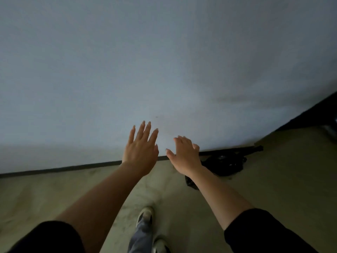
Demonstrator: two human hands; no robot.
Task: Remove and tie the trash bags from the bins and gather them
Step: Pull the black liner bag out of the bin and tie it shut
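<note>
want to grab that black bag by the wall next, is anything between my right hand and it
Nothing visible blocks it. The right hand is open and empty, held above the floor, and the black trash bag lies just beyond and below it against the wall. Your own right forearm covers part of the bag from this view.

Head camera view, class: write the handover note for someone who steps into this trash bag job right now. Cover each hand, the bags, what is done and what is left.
Left hand: open, fingers spread, holding nothing.
Right hand: open, empty, raised above the black trash bags.
Bags: on the floor against the wall, partly hidden behind the right forearm.
Done: these bags are out of their bins; whether they are tied cannot be told.
Left: check the knots; no bins in view.
</note>
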